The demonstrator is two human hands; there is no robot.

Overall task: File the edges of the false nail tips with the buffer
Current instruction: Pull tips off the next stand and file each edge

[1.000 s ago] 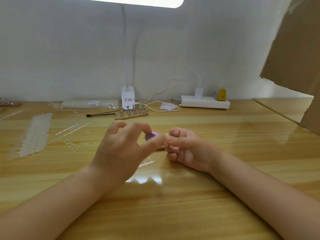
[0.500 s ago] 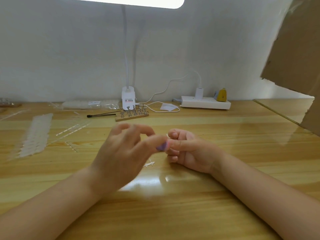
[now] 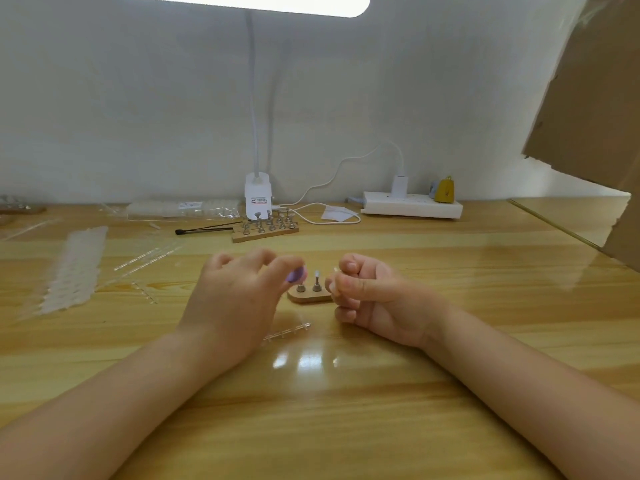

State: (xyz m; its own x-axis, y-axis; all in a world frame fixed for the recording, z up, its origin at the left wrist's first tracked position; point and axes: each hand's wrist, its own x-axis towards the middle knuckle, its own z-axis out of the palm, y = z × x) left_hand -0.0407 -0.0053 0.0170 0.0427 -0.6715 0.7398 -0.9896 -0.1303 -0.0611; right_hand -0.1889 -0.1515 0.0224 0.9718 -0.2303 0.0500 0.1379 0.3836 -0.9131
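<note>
Between the two grips, a small stand (image 3: 309, 295) sits on the counter (image 3: 346, 410). Left hand (image 3: 235, 299) pinches the purple buffer (image 3: 296, 274); right hand (image 3: 367, 292) pinches a clear nail tip (image 3: 335, 270), edge presented for filing.

Both forearms reach in from the near corners and lie low over the table, converging toward the middle. The left hand (image 3: 235, 299) is seen from the back, wrist slightly raised, its fingers curled forward and spread a little; thumb and forefinger pinch a small purple buffer (image 3: 296, 274) at their tips. The right hand (image 3: 374, 299) sits just beside it, a short gap between them, folded into a loose fist with the knuckles turned left. Its thumb presses against the forefinger, seemingly nipping a clear nail tip (image 3: 335, 270), though that is too small and pale to be sure.
</note>
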